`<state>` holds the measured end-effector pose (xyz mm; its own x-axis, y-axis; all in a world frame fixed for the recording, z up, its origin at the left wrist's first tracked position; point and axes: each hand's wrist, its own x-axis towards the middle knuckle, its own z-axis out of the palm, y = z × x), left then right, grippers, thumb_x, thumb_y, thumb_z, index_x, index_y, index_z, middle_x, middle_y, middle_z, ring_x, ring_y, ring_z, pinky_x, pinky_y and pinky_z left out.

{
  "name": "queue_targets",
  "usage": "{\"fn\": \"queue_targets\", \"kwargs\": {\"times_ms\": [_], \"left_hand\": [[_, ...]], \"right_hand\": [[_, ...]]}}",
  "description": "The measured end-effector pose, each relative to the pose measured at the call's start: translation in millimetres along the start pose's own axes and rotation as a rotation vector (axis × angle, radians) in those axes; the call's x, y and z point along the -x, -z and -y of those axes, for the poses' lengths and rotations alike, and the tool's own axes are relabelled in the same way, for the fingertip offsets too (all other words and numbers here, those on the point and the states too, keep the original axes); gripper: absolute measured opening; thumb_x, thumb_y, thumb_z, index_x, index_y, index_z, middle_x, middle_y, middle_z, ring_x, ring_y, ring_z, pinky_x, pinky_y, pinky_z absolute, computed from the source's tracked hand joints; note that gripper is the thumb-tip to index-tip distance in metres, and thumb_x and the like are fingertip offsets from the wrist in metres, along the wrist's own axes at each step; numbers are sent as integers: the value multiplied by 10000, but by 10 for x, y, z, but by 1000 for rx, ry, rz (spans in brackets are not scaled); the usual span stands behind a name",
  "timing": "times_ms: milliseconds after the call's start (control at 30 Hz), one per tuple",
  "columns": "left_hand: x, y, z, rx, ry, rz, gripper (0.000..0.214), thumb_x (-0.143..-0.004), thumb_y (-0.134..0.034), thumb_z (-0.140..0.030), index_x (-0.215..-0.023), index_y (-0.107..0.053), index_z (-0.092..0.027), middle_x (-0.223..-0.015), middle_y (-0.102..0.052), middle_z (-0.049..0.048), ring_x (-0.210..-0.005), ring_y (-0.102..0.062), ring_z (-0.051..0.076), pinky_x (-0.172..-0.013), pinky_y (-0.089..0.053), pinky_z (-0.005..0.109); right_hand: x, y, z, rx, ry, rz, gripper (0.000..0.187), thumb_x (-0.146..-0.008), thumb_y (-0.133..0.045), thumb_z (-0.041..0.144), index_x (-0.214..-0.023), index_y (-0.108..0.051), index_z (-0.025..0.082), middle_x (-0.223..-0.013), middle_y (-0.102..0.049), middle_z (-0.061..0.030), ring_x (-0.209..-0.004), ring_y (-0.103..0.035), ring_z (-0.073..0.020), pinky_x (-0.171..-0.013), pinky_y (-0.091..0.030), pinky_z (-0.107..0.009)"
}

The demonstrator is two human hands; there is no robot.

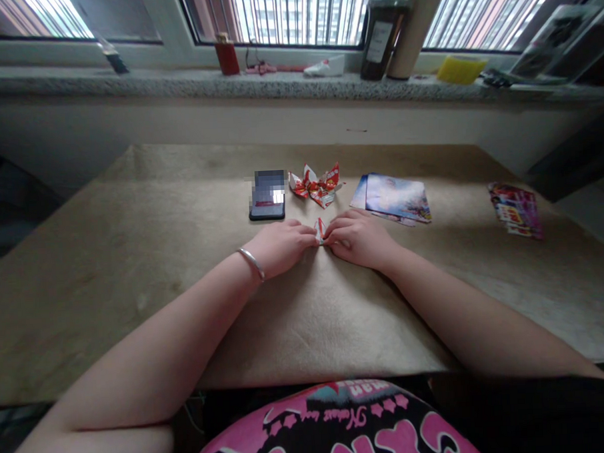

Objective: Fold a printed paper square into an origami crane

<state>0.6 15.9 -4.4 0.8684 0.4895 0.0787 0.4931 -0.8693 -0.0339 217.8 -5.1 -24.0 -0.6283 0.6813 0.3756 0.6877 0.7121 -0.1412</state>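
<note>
Between my two hands, on the table's middle, is a small folded piece of red and white printed paper (320, 230). My left hand (283, 244), with a silver bracelet at the wrist, pinches its left side. The fingers of my right hand (360, 239) are closed on its right side. Just beyond the hands lies a pointed, folded shape of red and white printed paper (316, 184). Left of that shape rests a phone (266, 196), its screen blurred out.
Picture sheets (398, 195) lie stacked beyond my right hand. Packs of colourful cards (516, 210) sit near the right edge of the brown table (134, 274). On the windowsill (176, 84) stand a red container (226, 55), a dark bottle (380, 39) and a yellow item (460, 70).
</note>
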Motion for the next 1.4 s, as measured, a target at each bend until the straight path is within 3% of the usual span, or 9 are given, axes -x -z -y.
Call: {"fn": "queue_targets", "kwargs": {"times_ms": [200,567,767,1033,1400], "left_hand": [[5,-41,56,12,-45,-59,289,-841,-471,-134,-1056,-648,-211,-1109,-645,50,-962,-569,169,-866,-465,298],[-81,-96,-144,-26,33,-136,181,-865,-468,-173,-948,-623,-133,-934,-604,98,-939,-544,204,-821,-468,317],[-75,-181,-74,93,100,-216,168,-832,-527,-152,-945,-649,-177,-974,-616,72,-859,-563,167,-781,-461,290],[-86,-202,-14,127,95,-240,141,-852,-549,-216,-883,-673,-159,-873,-634,64,-832,-567,169,-762,-453,282],[-79,-149,-41,54,92,-209,175,-865,-531,-268,-840,-667,-161,-842,-619,65,-789,-557,172,-715,-440,283]], "right_hand": [[9,-97,-77,-204,-55,-37,90,-800,-598,248,-823,-683,228,-921,-711,-19,-884,-611,-174,-826,-409,-331],[49,-72,-81,-70,-129,-65,104,-800,-584,230,-830,-680,203,-880,-693,-57,-870,-574,-206,-814,-427,-344],[50,-54,-70,-90,-154,-62,114,-800,-585,241,-831,-688,204,-886,-701,-57,-889,-582,-209,-826,-428,-356],[48,45,40,4,-110,26,266,-778,-643,439,-870,-682,193,-948,-690,-70,-918,-572,-235,-831,-416,-370],[47,24,106,19,-155,-5,168,-810,-598,348,-775,-661,196,-826,-669,-63,-840,-560,-210,-752,-425,-325]]}}
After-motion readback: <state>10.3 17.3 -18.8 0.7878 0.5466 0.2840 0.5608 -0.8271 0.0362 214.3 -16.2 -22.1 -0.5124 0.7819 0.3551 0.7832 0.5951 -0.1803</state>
